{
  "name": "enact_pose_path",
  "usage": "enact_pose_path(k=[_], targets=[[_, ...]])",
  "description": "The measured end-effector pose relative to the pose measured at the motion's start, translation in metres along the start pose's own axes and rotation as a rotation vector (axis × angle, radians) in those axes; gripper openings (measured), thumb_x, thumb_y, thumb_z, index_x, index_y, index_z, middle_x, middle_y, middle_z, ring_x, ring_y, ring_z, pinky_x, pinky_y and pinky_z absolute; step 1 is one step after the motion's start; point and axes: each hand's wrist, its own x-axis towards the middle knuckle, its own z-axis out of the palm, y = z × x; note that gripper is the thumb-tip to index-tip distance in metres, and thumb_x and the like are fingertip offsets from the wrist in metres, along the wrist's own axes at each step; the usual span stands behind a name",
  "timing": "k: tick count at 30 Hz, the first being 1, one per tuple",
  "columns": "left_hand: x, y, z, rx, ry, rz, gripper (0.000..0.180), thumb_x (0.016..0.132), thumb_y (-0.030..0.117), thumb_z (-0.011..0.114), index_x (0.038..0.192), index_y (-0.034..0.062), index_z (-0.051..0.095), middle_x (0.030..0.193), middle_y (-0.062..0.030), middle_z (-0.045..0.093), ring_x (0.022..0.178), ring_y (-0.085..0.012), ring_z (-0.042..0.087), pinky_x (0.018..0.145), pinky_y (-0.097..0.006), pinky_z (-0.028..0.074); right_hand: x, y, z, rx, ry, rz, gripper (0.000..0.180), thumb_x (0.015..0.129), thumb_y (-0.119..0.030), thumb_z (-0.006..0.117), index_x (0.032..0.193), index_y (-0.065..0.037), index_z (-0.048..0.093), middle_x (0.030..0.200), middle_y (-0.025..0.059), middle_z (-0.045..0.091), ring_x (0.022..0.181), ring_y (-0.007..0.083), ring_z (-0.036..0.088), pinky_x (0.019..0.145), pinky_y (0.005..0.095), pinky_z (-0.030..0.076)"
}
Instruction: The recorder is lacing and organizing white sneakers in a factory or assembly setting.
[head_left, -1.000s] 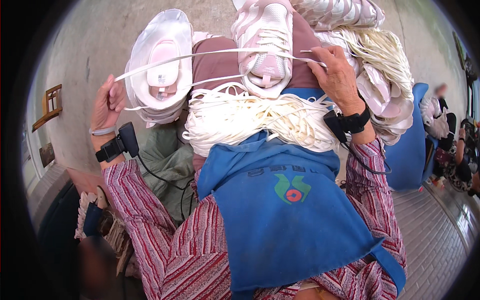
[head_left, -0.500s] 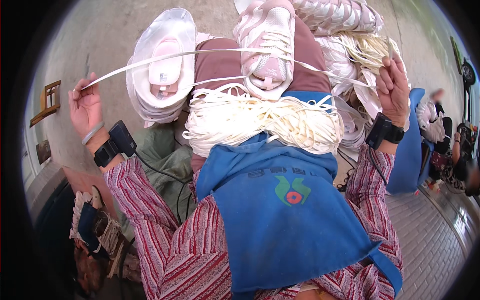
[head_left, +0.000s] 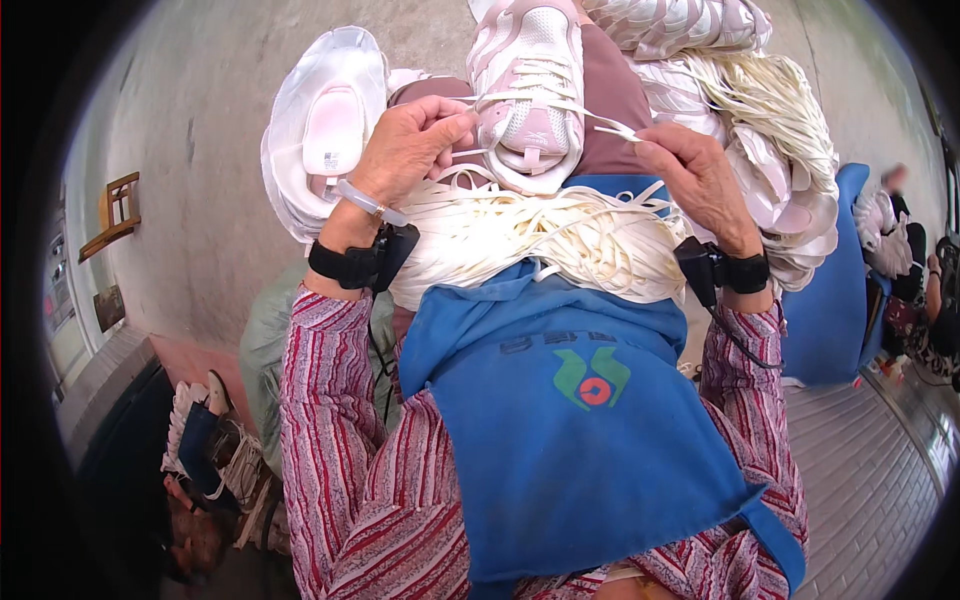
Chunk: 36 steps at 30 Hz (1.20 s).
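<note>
Both hands flank the pink-and-white shoe (head_left: 527,60), which lies on the mauve trouser legs (head_left: 612,90) with its long axis running away from the body, toe outward and heel close; the right hand (head_left: 700,180) pinches a white lace (head_left: 612,128) off to the shoe's right, while the left hand (head_left: 415,145), the nearer one, curls its fingers just beside the left edge, though whether they grip a strand cannot be told. Bodyward of the heel, a heap of cream laces (head_left: 540,235) rests on the lap by the blue apron (head_left: 570,470).
</note>
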Motion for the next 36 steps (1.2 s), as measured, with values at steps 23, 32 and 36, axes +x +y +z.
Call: enact_pose_path(k=[23,32,36], targets=[[0.047,-0.009,0.016,0.775,0.123,0.291,0.023,0.09,0.025,0.054,0.092,0.0034,0.062,0.079,-0.0109,0.063,0.074,-0.0215,0.06,0.07,-0.031,0.047,0.035,0.021,0.045,-0.236,0.094,-0.005,0.019,0.088,-0.019,0.053,0.086,-0.002,0.063,0.08,0.017,0.062,0.075,0.0358,0.061,0.068,0.0421,0.048],[0.05,-0.01,0.015,0.759,0.114,0.383,0.02,0.088,0.021,0.054,0.09,0.002,0.06,0.081,-0.015,0.063,0.075,-0.0287,0.059,0.071,-0.035,0.046,0.038,0.029,0.046,-0.138,0.058,0.006,0.02,0.087,-0.018,0.054,0.083,0.0,0.063,0.079,0.019,0.062,0.075,0.0372,0.06,0.066,0.0418,0.047],[0.051,-0.006,0.019,0.853,0.118,0.498,0.019,0.088,0.02,0.054,0.088,0.0025,0.06,0.082,-0.0152,0.061,0.076,-0.0314,0.059,0.071,-0.036,0.046,0.045,0.037,0.049,-0.108,0.005,0.091,0.02,0.087,-0.017,0.054,0.08,0.0,0.063,0.078,0.0187,0.062,0.074,0.0377,0.06,0.066,0.0427,0.047]])
